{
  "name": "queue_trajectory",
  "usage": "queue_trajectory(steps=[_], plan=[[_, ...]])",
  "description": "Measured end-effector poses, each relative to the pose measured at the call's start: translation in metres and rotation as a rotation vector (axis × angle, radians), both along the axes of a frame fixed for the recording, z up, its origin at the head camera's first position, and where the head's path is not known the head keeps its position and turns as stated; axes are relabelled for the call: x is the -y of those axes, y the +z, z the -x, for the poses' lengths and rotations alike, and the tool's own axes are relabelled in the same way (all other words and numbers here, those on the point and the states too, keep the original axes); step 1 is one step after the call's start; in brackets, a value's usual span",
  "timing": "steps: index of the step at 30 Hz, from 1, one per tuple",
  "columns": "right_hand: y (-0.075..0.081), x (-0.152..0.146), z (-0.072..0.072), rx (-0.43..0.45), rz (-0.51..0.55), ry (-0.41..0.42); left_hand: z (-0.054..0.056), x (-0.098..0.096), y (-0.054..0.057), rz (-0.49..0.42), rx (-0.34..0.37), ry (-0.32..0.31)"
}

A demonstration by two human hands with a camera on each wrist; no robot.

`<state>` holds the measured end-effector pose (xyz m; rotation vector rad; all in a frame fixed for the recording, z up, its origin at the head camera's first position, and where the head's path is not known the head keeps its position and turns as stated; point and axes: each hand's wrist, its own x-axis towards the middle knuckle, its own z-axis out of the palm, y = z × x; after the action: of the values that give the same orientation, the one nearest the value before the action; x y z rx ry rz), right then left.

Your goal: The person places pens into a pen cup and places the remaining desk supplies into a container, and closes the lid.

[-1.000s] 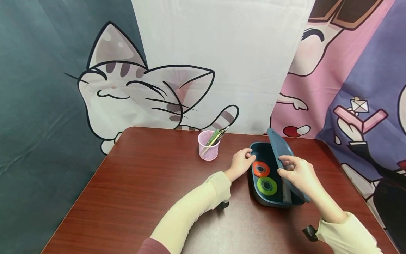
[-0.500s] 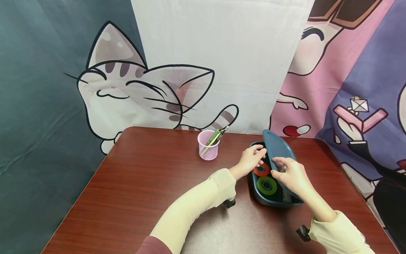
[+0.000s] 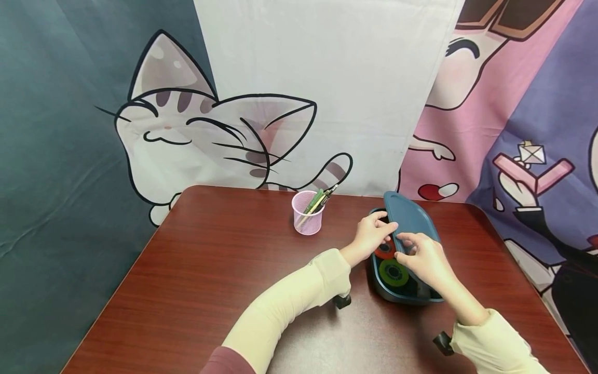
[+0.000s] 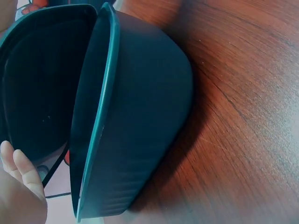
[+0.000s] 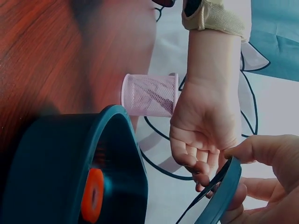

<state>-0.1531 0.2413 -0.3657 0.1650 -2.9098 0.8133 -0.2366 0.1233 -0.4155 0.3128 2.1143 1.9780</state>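
Observation:
In the head view a dark blue box stands at the table's right side, its blue lid tilted up over the opening. My right hand pinches the lid's raised edge between thumb and fingers. Higher along that same edge, my left hand holds the lid too; in the right wrist view its curled fingers meet the rim. Inside the box lie a red-orange ring-shaped roll and a green one, both with dark centres. The lid and left hand hide the rest of the contents.
A pink mesh pen cup with several pens stands left of the box, near the table's back edge. The reddish-brown wooden table ends at cartoon-printed cloths behind it. A black object is at the far right.
My right hand has brought the lid left and lower over the box, shading the rolls. The left hand has moved right from the box's left rim onto the lid's edge.

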Motion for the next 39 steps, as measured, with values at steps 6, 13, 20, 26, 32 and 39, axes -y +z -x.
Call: queue_trajectory(steps=[6, 13, 20, 26, 32, 39], plan=[[-0.001, -0.015, 0.003, -0.013, 0.024, 0.039, 0.001, -0.002, -0.001, -0.024, 0.029, 0.023], [-0.015, -0.065, 0.011, 0.018, 0.115, -0.035, 0.002, 0.001, -0.006, 0.025, 0.062, 0.033], [-0.041, -0.098, 0.017, 0.158, 0.216, -0.069, 0.002, 0.006, -0.011, 0.082, 0.041, 0.014], [-0.051, -0.103, 0.019, 0.27, 0.3, -0.052, 0.001, 0.01, -0.015, 0.13, 0.035, -0.01], [-0.051, -0.101, 0.019, 0.274, 0.318, -0.059, 0.002, 0.013, -0.021, 0.135, 0.044, -0.001], [-0.051, -0.098, 0.017, 0.237, 0.29, -0.076, 0.0, 0.02, -0.027, 0.18, 0.027, -0.014]])
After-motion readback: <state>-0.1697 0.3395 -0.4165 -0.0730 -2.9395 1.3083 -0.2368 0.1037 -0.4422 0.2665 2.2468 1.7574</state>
